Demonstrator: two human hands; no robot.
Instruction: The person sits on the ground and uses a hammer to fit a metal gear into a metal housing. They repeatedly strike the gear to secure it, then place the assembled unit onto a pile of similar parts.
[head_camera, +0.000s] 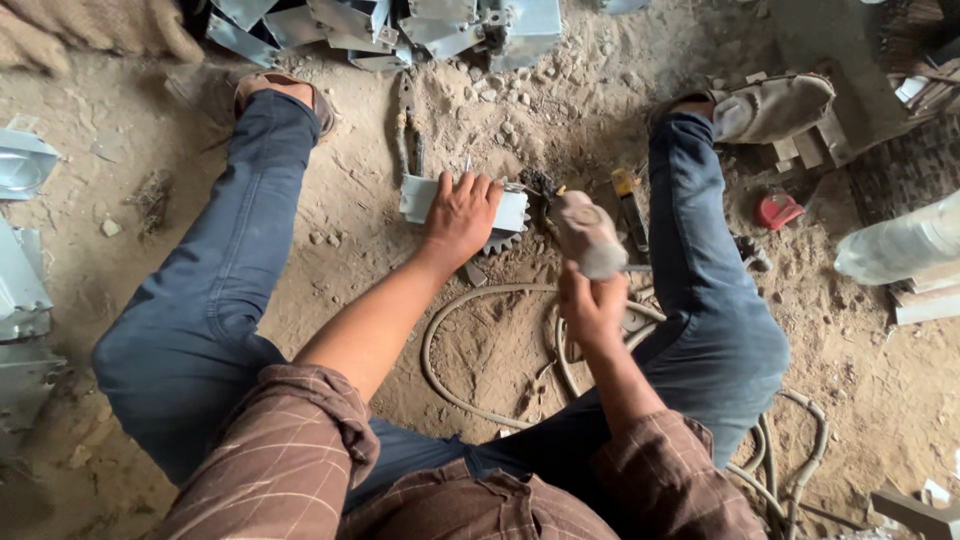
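One hammer (588, 234), one bent metal sheet piece (462, 203) under the hand, one toothed gear (498, 241). One yellow-handled tool (630, 205), one red object (777, 210), one clear plastic bottle (900, 248). Two sandalled feet: one (285, 92), the other (770, 106).

The floor (420, 90) is bare, sandy earth with small stones, lit by soft, even daylight. A pile of grey metal parts (390, 25) lies at the top edge, and more metal pieces (20, 290) lie along the left side. A hose (470, 400) curls on the ground, and wood blocks (800, 145) sit at the right.
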